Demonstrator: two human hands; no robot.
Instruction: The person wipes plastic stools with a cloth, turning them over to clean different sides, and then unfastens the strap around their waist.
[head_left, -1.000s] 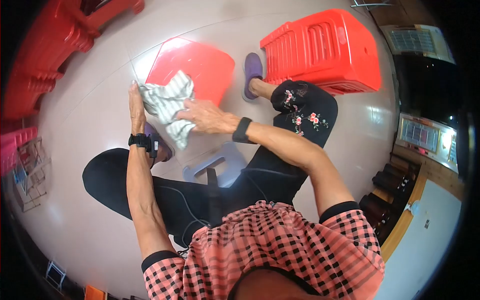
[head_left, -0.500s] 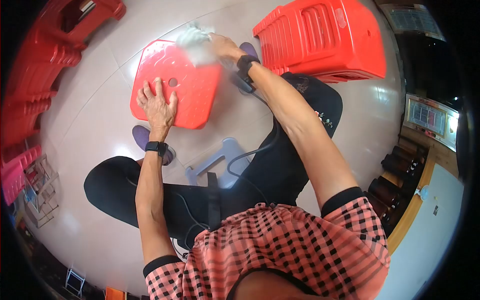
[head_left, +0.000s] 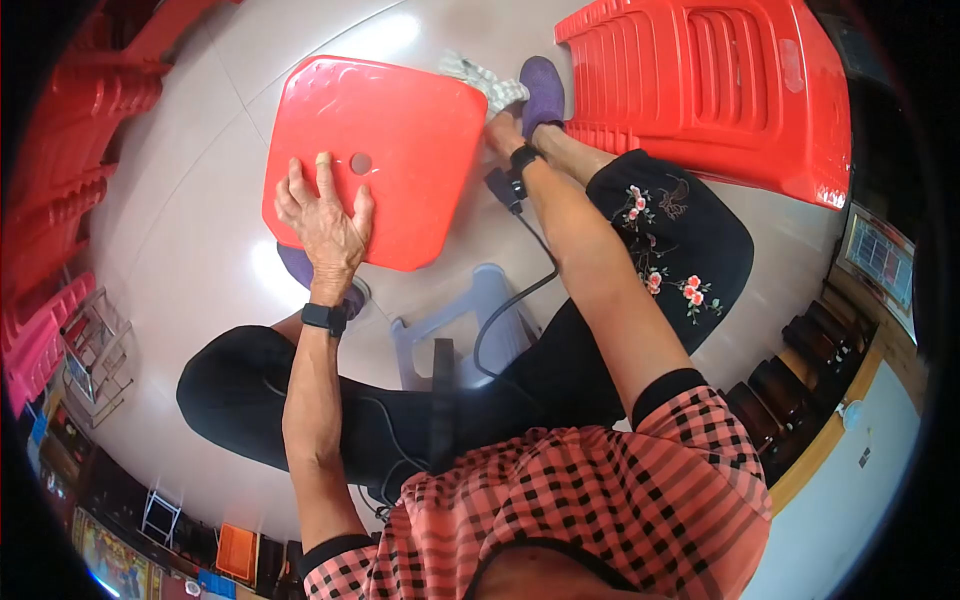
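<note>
A red plastic stool (head_left: 400, 120) stands between my feet, its square seat with cut corners and a round centre hole facing up. My left hand (head_left: 328, 228) rests on the near left part of the seat, fingers spread and slightly bent. Beyond the seat's right edge, my right hand (head_left: 506, 135) is lowered beside the stool, partly hidden by it. A pale checked cloth (head_left: 500, 88) is bunched at its fingers, next to my purple shoe (head_left: 542, 90). Both wrists wear black bands.
Stacked red stools (head_left: 710, 90) stand close on the right, and more red stools (head_left: 60, 180) line the left. A grey-blue plastic stool (head_left: 480, 310) is beneath me. A black cable (head_left: 540, 285) runs from my right wrist. Pale floor tiles surround the stool.
My right hand has moved with the cloth from the top of the seat down past its right edge. My left hand stays on the seat. The view has shifted slightly.
</note>
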